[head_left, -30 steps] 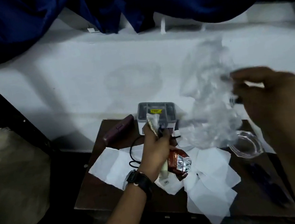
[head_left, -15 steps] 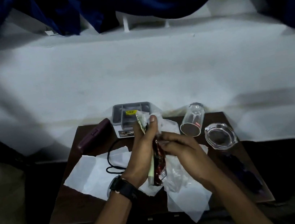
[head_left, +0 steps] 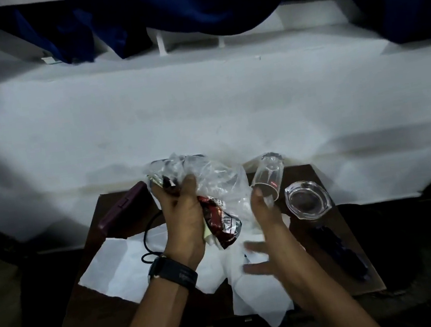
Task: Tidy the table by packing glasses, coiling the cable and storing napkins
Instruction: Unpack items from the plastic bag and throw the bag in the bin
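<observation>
Maroon case [head_left: 124, 212] far left; black cable [head_left: 147, 236] uncoiled, napkins [head_left: 119, 274] spread loose. Left hand [head_left: 183, 217] grips clear plastic bag [head_left: 211, 180] and red sachet [head_left: 222, 223]. Right hand [head_left: 272, 241] slack, fingers spread, empty. Tumbler [head_left: 268, 179] tilted beside glass ashtray [head_left: 306, 200], unpacked; likely little done

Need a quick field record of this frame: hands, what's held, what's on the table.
left hand: grips clear plastic bag and red sachet
right hand: open, fingers spread, beside the bag
on table: white napkins, black cable, purple case, glass ashtray
tumbler: tipped over, mouth toward the person
</observation>
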Demonstrator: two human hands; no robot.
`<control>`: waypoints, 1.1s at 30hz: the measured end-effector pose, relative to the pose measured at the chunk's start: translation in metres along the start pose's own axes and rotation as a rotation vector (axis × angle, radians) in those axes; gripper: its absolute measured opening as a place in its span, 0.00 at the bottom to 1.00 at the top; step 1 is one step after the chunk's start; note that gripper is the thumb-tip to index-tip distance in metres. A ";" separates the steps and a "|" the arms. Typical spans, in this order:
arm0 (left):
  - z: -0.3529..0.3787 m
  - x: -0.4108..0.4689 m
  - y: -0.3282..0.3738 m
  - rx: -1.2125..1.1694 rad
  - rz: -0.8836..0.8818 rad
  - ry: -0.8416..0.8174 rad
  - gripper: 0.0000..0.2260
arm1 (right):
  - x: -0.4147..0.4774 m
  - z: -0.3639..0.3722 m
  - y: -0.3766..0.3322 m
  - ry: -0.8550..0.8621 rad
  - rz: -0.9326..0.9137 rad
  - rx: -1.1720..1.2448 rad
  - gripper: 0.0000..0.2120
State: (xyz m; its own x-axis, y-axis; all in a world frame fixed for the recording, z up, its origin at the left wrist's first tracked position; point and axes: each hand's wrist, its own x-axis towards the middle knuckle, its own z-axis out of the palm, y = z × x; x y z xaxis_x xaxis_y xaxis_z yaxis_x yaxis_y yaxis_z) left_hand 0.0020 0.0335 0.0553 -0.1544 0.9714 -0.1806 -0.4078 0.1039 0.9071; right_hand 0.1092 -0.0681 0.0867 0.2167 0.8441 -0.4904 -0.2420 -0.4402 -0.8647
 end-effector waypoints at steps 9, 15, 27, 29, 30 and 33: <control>0.011 -0.018 -0.024 0.153 -0.039 -0.333 0.31 | 0.017 -0.009 -0.003 -0.154 -0.206 0.170 0.17; 0.012 -0.022 -0.022 -0.131 -0.167 -0.303 0.15 | 0.027 0.003 0.013 -0.136 -0.441 0.011 0.21; 0.024 -0.045 -0.012 -0.007 -0.009 -0.354 0.25 | 0.033 -0.013 0.008 -0.197 -0.326 0.093 0.20; 0.024 -0.041 -0.012 0.130 -0.062 -0.404 0.17 | 0.032 -0.019 0.006 -0.132 -0.319 0.131 0.20; 0.022 -0.038 -0.012 0.228 -0.074 -0.422 0.14 | 0.032 -0.024 0.004 -0.099 -0.314 0.147 0.20; 0.016 -0.025 -0.013 0.503 0.042 -0.544 0.29 | 0.031 -0.047 -0.009 0.018 -0.293 0.188 0.22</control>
State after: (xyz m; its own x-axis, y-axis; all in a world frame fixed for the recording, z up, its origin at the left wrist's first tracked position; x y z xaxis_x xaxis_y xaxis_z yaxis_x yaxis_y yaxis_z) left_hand 0.0255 0.0115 0.0539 0.3602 0.9317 -0.0464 0.0701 0.0226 0.9973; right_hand 0.1631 -0.0522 0.0743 0.3195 0.9198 -0.2276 -0.3370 -0.1142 -0.9346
